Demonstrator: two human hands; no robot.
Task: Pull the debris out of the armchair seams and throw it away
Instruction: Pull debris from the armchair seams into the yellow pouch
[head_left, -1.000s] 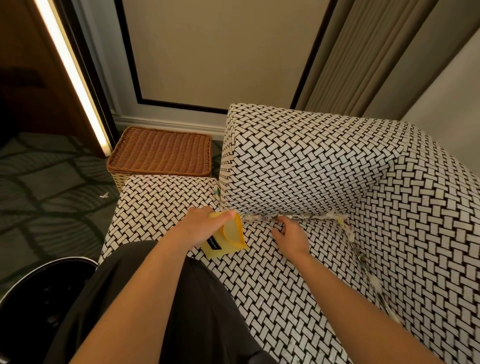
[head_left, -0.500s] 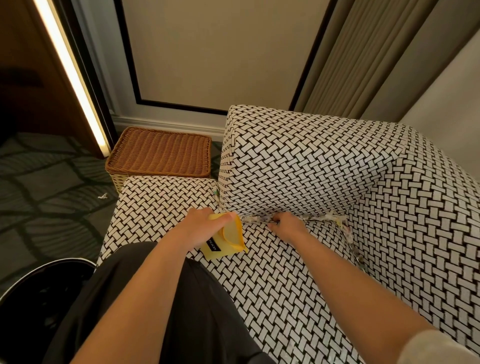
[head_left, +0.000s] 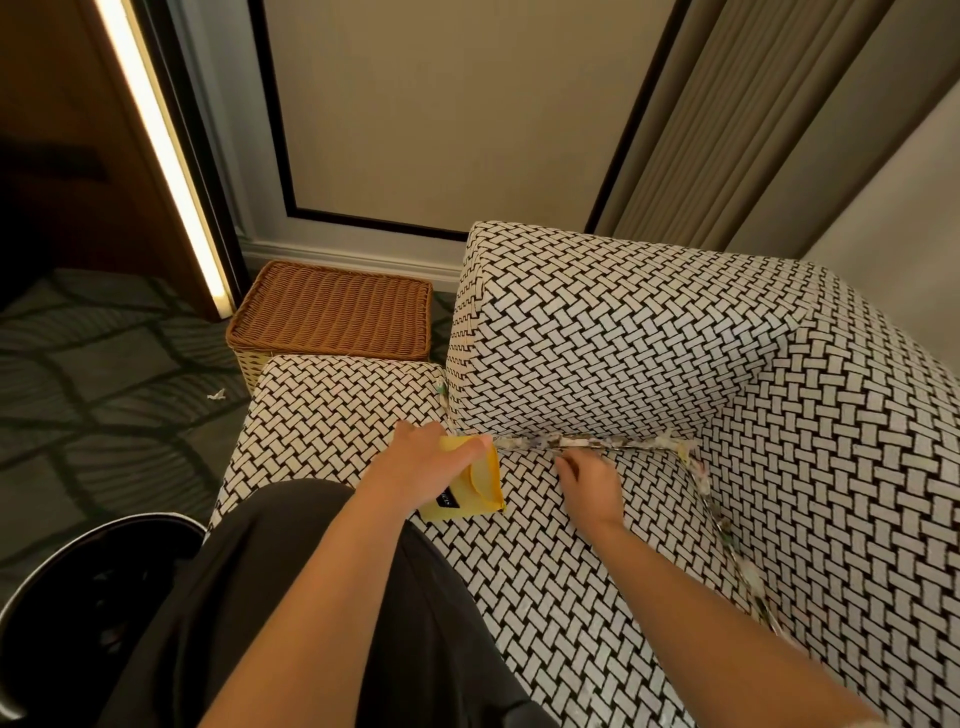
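Pale shredded debris (head_left: 587, 442) lines the seams along the armchair (head_left: 623, 353) seat's back edge and right edge.
Right hand (head_left: 592, 483) sits just beside the back seam, fingers curled; whether they pinch a scrap I cannot tell. Left hand (head_left: 426, 457) clamps a yellow pouch (head_left: 475, 493). Best to pinch deep and draw slowly, keeping scraps together.

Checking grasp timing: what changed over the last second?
The right hand reached forward to the debris in the seam, then drew back slightly; its curled fingers now sit just short of it. Whether it pinches any cannot be told. The left hand still holds the yellow pouch on the seat; the debris line looks unchanged.
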